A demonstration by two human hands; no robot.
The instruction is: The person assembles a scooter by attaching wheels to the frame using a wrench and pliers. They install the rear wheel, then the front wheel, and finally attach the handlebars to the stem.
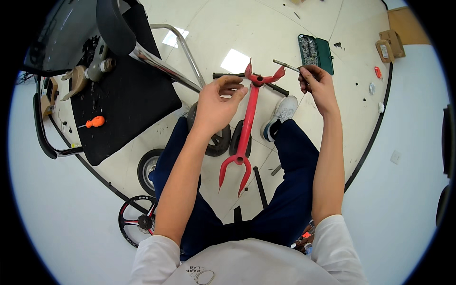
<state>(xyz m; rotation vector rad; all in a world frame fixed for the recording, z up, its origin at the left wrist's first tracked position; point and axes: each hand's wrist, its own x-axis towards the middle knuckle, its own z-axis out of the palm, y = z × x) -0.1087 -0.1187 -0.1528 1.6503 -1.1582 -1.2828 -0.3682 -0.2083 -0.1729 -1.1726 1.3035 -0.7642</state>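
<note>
1. The right hand has its grip pressed together, pinching one end of a thin metal rod, held level above the floor.
2. The left hand has its grip half curled, fingers apart, just beside the top of the red frame; whether it touches is unclear.
3. The red frame is forked at both ends and stands tilted between the knees.

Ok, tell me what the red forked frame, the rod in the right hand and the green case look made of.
Red forked frame: likely painted metal tube; even glossy red coat.
Rod in the right hand: seemingly bare steel; grey with a dull shine.
Green case: probably moulded plastic, though too small to be sure.
</note>
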